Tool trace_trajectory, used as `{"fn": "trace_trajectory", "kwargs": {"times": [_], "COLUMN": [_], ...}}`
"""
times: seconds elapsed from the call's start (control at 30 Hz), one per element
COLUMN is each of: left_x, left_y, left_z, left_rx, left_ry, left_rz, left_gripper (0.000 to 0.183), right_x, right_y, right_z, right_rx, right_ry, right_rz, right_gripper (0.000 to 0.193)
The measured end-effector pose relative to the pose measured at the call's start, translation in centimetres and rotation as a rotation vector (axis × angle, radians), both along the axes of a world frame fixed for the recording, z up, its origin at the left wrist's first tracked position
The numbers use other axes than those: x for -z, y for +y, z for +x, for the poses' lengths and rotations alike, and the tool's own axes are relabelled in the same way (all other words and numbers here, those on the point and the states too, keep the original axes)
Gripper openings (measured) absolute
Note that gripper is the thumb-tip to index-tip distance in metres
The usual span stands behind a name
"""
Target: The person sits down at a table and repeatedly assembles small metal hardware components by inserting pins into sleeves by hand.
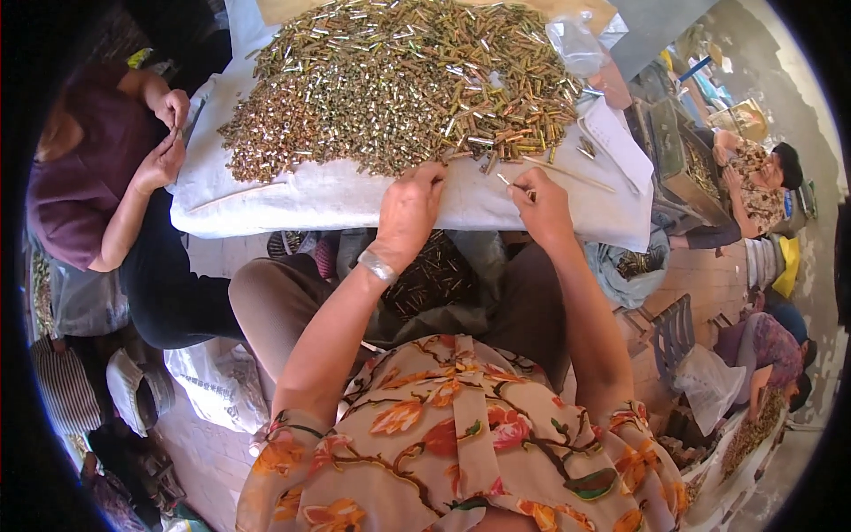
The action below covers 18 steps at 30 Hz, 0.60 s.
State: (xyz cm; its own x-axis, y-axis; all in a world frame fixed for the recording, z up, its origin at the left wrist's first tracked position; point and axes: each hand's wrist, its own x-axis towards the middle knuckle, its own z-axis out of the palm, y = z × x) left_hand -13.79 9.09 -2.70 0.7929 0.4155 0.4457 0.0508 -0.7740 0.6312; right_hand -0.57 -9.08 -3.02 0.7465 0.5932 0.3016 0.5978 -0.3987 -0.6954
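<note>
A wide heap of small brass-coloured metal pieces (399,80) covers the white-cloth table (328,199) in front of me. Short, nut-like pieces lie on its left side and longer tube-like ones on its right. My left hand (412,208), a silver bangle at its wrist, reaches the heap's near edge with fingers pinched; what they hold is hidden. Slightly farther right, my right hand (542,210) pinches a slim metal piece (505,181) with a bright end, clear of the heap. A thin wooden stick (572,175) lies just beyond that hand.
Between my knees, below the table edge, is a dark bag of metal pieces (432,277). A blue bag (631,270) with more stands right. At left, a person in a maroon top (80,177) works with both hands. Papers (612,137) and a clear plastic bag (576,44) lie on the table.
</note>
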Motion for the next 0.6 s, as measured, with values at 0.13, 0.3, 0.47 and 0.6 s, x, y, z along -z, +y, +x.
{"fn": "trace_trajectory", "kwargs": {"times": [0.13,0.3,0.47,0.6], "left_x": [-0.2,-1.1,-1.9,-0.6], "left_y": [-1.4,-2.9,-3.3,-2.4], "left_z": [-2.5,-5.0,-6.9,-8.3], "left_rx": [0.069,0.098,0.057,0.030], "left_ry": [0.078,-0.045,-0.096,-0.183], "left_rz": [-0.844,-1.002,-0.633,-1.113], "left_gripper": [0.018,0.016,0.014,0.015], "right_x": [-3.9,-3.5,-4.2,-4.6], "right_y": [0.3,1.8,2.5,2.3], "right_z": [-4.3,-8.3,-9.9,-10.2], "right_rx": [-0.049,-0.265,-0.347,-0.406], "right_ry": [0.759,0.361,0.191,0.228], "right_rz": [0.033,0.043,0.067,0.012], "right_gripper": [0.014,0.016,0.017,0.020]}}
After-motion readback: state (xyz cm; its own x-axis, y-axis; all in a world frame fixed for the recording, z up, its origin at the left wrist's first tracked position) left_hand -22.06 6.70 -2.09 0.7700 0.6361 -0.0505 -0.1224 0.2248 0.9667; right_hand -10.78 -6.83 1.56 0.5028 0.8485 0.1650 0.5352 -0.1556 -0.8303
